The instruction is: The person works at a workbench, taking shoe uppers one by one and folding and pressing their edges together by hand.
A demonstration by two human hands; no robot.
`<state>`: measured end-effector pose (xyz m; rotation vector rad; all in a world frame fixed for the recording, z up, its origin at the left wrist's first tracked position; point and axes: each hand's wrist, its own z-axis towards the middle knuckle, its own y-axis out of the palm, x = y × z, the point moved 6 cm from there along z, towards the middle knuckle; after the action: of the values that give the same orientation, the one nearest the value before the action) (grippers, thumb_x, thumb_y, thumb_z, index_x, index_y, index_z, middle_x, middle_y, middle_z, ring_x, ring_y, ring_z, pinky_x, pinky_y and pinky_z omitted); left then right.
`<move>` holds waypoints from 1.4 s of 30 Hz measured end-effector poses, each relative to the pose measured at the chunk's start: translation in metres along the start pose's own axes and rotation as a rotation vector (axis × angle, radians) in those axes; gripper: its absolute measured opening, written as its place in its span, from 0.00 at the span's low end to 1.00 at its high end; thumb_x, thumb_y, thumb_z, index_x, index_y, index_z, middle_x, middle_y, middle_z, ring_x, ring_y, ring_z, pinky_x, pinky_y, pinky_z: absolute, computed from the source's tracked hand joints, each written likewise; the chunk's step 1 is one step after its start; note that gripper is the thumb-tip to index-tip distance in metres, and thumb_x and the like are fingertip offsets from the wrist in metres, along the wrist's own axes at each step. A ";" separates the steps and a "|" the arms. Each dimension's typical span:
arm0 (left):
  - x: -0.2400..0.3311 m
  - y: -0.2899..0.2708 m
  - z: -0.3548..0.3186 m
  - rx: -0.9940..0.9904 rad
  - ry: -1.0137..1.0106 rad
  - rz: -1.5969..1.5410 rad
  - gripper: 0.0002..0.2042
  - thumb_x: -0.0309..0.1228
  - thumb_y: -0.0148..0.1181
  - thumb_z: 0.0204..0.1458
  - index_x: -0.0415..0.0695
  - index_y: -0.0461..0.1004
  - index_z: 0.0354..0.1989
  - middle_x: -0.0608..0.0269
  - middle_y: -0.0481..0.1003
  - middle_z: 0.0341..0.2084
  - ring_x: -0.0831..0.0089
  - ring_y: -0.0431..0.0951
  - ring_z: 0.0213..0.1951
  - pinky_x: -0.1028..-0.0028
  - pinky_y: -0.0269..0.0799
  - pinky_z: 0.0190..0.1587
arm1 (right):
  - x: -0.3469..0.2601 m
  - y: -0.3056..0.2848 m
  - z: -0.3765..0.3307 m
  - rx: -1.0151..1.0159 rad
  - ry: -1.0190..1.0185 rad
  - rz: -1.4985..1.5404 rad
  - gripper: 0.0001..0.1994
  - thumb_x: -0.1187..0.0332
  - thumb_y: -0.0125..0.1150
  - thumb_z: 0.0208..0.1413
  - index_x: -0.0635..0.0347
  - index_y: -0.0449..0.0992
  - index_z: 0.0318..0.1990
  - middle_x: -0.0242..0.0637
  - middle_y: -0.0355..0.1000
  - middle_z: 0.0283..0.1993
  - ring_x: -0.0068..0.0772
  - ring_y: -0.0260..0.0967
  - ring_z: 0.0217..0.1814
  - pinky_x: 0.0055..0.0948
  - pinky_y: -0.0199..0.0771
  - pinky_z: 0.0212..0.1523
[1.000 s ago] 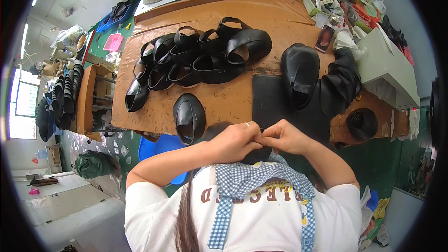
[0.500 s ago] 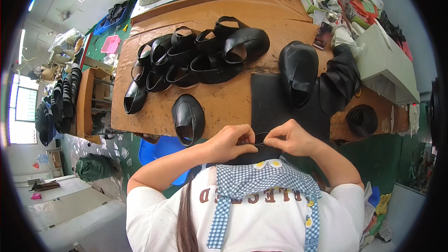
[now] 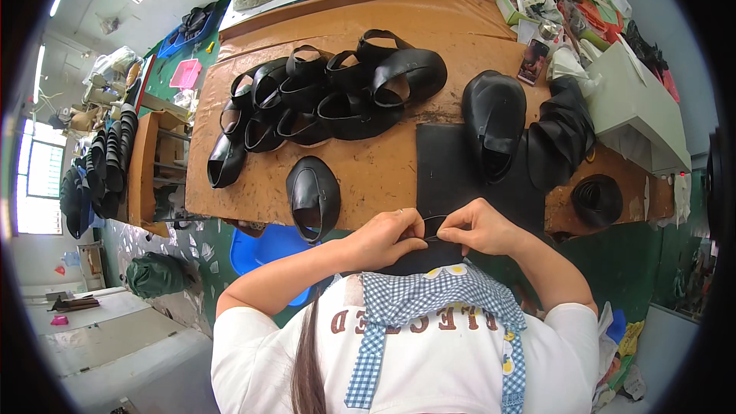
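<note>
Both hands meet close in front of my body, at the near edge of the table [image 3: 360, 215]. My left hand [image 3: 389, 236] is closed in a pinch, thumb against fingers. Facing it, my right hand [image 3: 479, 228] pinches too. A thin strand [image 3: 437, 217], like a thread, curves between the two sets of fingertips. Below them lies something black on my lap, mostly hidden by my hands and the checked apron [image 3: 429, 295]. Beyond the right hand, a black leather shoe upper [image 3: 494, 123] rests across a flat black sheet [image 3: 441, 161].
Several black shoe uppers [image 3: 356, 111] cluster on the table's left half, with a single upper [image 3: 313, 192] nearer me. At right are stacked black pieces [image 3: 563, 138], a black roll [image 3: 596, 199], a phone [image 3: 532, 61] and a white box [image 3: 640, 107]. A blue bin [image 3: 264, 249] sits below.
The strand between my fingertips bows out in a wider curve than before. Both hands stay pinched in nearly the same place, and the whole view has shifted slightly.
</note>
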<state>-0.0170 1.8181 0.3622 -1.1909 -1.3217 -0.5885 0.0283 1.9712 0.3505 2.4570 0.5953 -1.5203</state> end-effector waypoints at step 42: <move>0.037 0.002 0.002 0.173 0.515 0.526 0.11 0.31 0.68 0.43 0.40 0.72 0.28 0.61 0.73 0.29 0.62 0.74 0.37 0.65 0.68 0.43 | 0.009 0.010 0.000 -0.091 -0.015 0.186 0.10 0.69 0.59 0.60 0.67 0.81 0.39 0.32 0.76 0.31 0.18 0.72 0.29 0.21 0.79 0.29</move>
<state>-0.0075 1.8309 0.3962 -1.0896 -0.5773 -0.3518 0.0362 1.9644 0.3420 2.3575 0.4109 -1.4067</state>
